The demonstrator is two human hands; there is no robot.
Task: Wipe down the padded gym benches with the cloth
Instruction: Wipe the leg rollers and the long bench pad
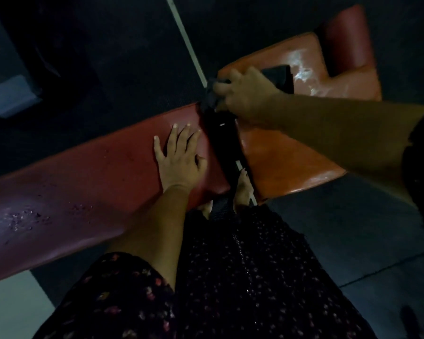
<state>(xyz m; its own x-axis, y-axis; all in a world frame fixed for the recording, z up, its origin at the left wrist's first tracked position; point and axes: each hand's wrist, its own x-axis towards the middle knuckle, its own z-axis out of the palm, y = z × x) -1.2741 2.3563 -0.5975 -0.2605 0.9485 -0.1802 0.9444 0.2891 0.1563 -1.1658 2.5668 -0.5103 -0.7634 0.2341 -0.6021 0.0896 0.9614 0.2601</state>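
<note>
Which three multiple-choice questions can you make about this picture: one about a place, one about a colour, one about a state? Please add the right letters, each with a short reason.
1. Where is the left hand?
A) flat on the long pad
B) raised in the air
C) behind the person's back

2. What colour is the cloth?
A) white
B) dark grey
C) yellow

3. In what state is the right hand?
A) open and flat
B) gripping the cloth
C) hanging idle

Answers:
1 A: its straight fingers lie on the red long pad, near the pad's end.
2 B: the bunched cloth looks dark grey against the red padding.
3 B: its fingers curl round the cloth at the far end of the gap between the pads.
</note>
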